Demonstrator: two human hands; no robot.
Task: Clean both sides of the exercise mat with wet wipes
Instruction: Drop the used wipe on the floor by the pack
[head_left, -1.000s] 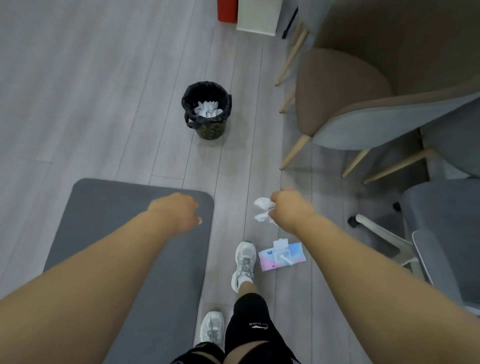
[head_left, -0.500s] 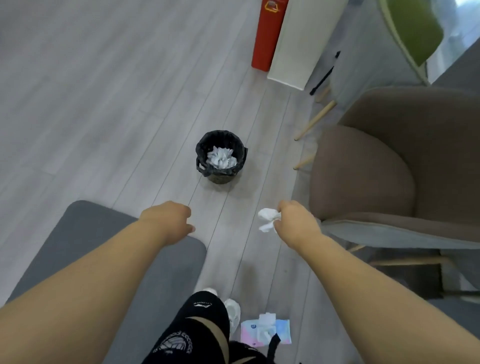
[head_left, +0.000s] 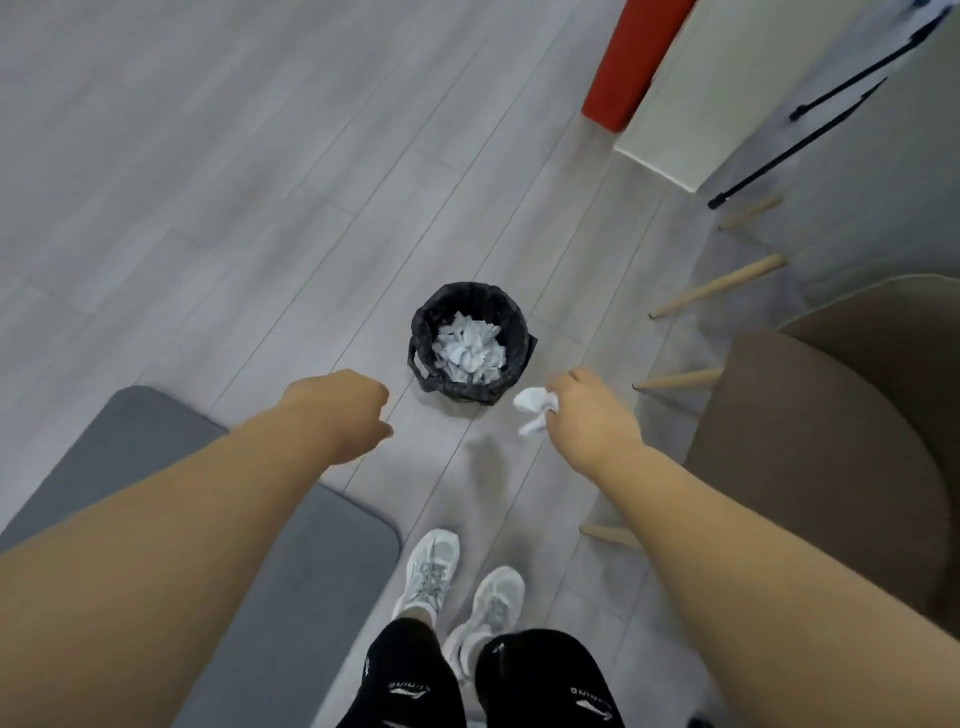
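A: Where is the exercise mat, and which step is judged to be in hand?

B: The grey exercise mat is laid flat on the floor at the lower left, and is partly crossed by the left forearm. It is not being wiped. A crumpled wet wipe is pinched in the fingers of the right hand and held in the air just beside the black bin. The step is judged to be the disposal of a spent wipe.

A: And the left hand?

B: The left hand is held over the floor near the bin. Its fingers are loosely curled and nothing is gripped.

A: What is called for next?

B: The wet wipe needs to be carried over the bin's mouth, where crumpled wipes are already piled, and let go there. How much of the mat has been cleaned cannot be told.

A: Can any writing be read?

B: A white logo with small lettering is made out on each of the black leggings. It is seen upside down and blurred, and an ending in "NING" is only guessed at. No label is seen on the bin, the mat or the white shoes.
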